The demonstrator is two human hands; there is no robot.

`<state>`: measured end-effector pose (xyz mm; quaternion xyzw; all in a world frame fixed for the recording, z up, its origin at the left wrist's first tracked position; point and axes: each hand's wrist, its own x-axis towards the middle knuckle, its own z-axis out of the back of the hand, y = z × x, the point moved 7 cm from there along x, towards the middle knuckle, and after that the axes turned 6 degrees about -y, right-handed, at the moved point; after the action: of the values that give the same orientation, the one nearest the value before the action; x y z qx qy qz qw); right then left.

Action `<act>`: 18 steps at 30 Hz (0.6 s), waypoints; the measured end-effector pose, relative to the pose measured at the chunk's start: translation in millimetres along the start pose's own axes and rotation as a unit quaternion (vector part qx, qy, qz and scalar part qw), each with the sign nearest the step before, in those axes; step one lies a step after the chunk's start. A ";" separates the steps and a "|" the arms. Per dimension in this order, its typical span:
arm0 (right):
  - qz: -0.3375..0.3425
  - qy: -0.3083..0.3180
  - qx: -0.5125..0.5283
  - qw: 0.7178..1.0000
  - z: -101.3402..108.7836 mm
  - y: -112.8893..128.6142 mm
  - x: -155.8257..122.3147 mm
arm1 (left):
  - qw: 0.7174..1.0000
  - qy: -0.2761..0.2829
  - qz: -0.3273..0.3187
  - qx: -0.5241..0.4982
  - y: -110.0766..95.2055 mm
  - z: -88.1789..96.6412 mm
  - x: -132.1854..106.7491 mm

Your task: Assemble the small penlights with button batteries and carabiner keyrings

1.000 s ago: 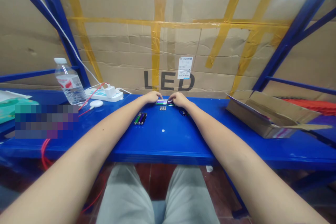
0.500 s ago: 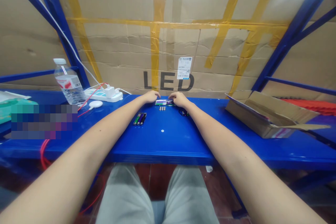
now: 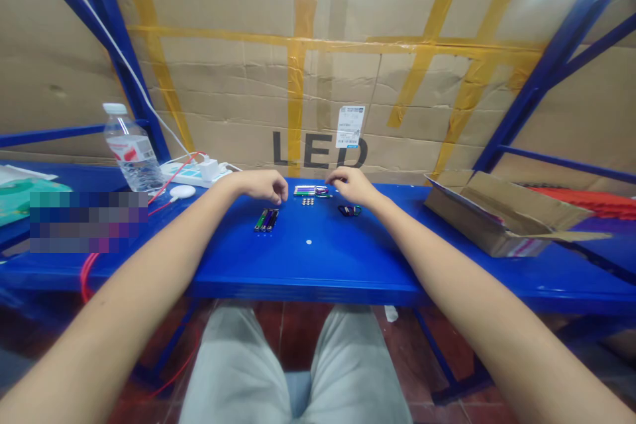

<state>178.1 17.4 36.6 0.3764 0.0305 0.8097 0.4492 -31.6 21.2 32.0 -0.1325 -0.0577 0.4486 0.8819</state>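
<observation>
Reference: the white spot (image 3: 309,242) on the blue table (image 3: 318,271); beyond means farther from the seated person.

Row of tubes (image 3: 305,191): directly beyond the spot, laid crosswise. Small silver pieces (image 3: 308,201): also directly beyond the spot, short of the row. Second tube group (image 3: 267,220): left of the spot and slightly beyond, tubes side by side. Dark looped items (image 3: 350,211): right of the spot and beyond; too small to identify from here.

Left hand (image 3: 267,186): beyond and left of the spot, near the second group. Fingers curl downward; I cannot tell whether they enclose anything. Right hand (image 3: 352,184): beyond and right of the spot, near the row's right end. Fingers are half bent and parted; I see nothing gripped.

Handling: the tubes look like slim, glossy metal, so judge them light, rigid and slippery, apt to roll. Pinch one at mid-length between thumb and forefinger; steady a row at both ends. The silver pieces probably scatter easily; lift by the sides, using fingertips.
</observation>
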 end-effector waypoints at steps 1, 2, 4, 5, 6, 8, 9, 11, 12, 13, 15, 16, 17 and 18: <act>0.031 0.013 0.006 0.999 -4.1 19.3 -4.0 | 1.000 0.007 0.005 -0.004 0.0 -3.0 1.0; 0.064 0.035 0.016 0.997 -10.4 39.8 -8.5 | 1.000 0.015 0.007 -0.010 0.0 -5.9 1.9; 0.133 0.107 0.038 0.985 -28.9 79.0 -19.9 | 0.999 0.023 0.006 -0.024 0.2 -10.5 3.0; 0.160 0.140 0.041 0.976 -38.2 94.1 -25.8 | 0.999 0.026 0.003 -0.032 0.6 -12.4 3.3; 0.174 0.156 0.041 0.971 -45.2 104.5 -30.2 | 0.999 0.028 0.000 -0.040 1.5 -13.9 3.6; 0.197 0.174 0.027 0.965 -56.5 114.3 -36.5 | 0.998 0.030 -0.001 -0.051 5.0 -16.4 4.6; 0.203 0.177 0.023 0.963 -60.3 115.0 -38.5 | 0.998 0.032 -0.001 -0.054 7.2 -17.4 5.4; 0.213 0.182 0.015 0.960 -65.2 112.2 -41.1 | 0.998 0.036 -0.003 -0.057 11.1 -19.6 7.5; 0.214 0.184 0.012 0.959 -66.7 110.0 -41.9 | 0.998 0.038 -0.006 -0.057 12.6 -20.6 8.7; 0.213 0.187 0.006 0.959 -67.9 108.1 -42.5 | 0.998 0.037 -0.009 -0.056 13.7 -21.5 9.9; 0.207 0.191 -0.007 0.959 -70.1 106.0 -43.3 | 0.998 0.028 -0.012 -0.055 15.2 -22.4 12.2; 0.205 0.193 -0.012 0.960 -71.1 106.0 -43.6 | 0.998 0.021 -0.011 -0.057 15.7 -22.6 13.2; 0.204 0.193 -0.016 0.959 -72.0 106.6 -43.8 | 0.998 0.013 -0.008 -0.059 16.1 -22.6 13.9; 0.205 0.194 -0.017 0.959 -72.8 107.5 -44.1 | 0.998 0.006 -0.005 -0.061 16.4 -22.5 14.4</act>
<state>69.8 -58.6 0.6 0.2023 0.0253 0.9423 0.2655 -30.9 37.9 5.5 -0.1884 -0.0803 0.4394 0.8746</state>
